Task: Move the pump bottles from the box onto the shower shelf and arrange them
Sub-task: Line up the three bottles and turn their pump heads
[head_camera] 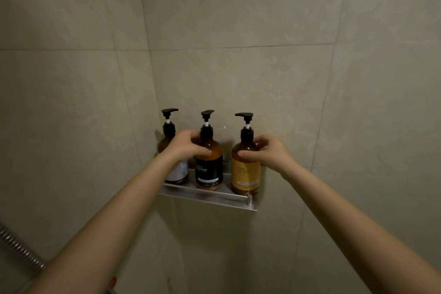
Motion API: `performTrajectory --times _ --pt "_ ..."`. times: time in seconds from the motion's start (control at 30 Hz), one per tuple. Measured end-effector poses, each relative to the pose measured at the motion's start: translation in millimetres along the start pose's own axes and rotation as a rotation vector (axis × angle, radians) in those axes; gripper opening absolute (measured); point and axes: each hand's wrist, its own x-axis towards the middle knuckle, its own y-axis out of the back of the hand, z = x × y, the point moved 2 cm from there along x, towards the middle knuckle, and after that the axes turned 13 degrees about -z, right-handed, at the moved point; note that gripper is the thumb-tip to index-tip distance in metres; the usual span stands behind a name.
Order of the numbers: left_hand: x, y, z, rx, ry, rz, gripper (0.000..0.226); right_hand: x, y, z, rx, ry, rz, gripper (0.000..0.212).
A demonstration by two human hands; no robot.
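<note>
Three amber pump bottles stand upright in a row on a metal shower shelf (214, 198) fixed in the tiled corner. The left bottle (167, 143) has a white label and is partly hidden by my left forearm. My left hand (187, 145) grips the shoulder of the middle bottle (210, 169), which has a black label. My right hand (269, 153) holds the shoulder of the right bottle (245, 174), which has a yellow label. All three black pump heads point left. The box is out of view.
Beige tiled walls meet in a corner behind the shelf. A ribbed metal shower hose (19, 248) crosses the lower left. The shelf has a low front rail (207, 192) with a round end post at the right.
</note>
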Motion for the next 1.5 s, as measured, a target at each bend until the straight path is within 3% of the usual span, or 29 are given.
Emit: performTrajectory --times 0.57,0.67,0.77,0.9,1.07,1.27,1.5 --pt "4.0 -8.5 -11.8 -0.072 -0.043 0.07 0.067 3.3 -7.9 6.6 0.01 0.003 0.053 0.069" --pt "-7.8 -11.1 -8.0 -0.055 -0.131 0.226 0.069 4.8 -7.7 6.5 0.036 0.016 0.054 0.066" --pt "-24.9 -6.6 -12.6 -0.086 -0.272 0.495 0.047 4.7 -9.5 6.5 0.051 0.041 0.059 0.062" --pt "-33.1 12.4 -28.6 -0.032 -0.179 0.789 0.042 5.0 -9.8 4.6 0.042 0.065 0.05 0.062" --pt "-19.8 19.8 -52.6 0.195 0.06 0.654 0.069 7.4 -9.3 11.2 0.03 0.083 0.046 0.06" --pt "-8.0 24.0 -53.7 0.351 0.123 0.608 0.055 11.2 -8.9 16.7 0.039 0.111 0.056 0.062" --pt "-11.6 27.8 -46.9 0.413 0.167 0.609 0.064 10.5 -9.1 16.3 0.068 0.109 0.053 0.064"
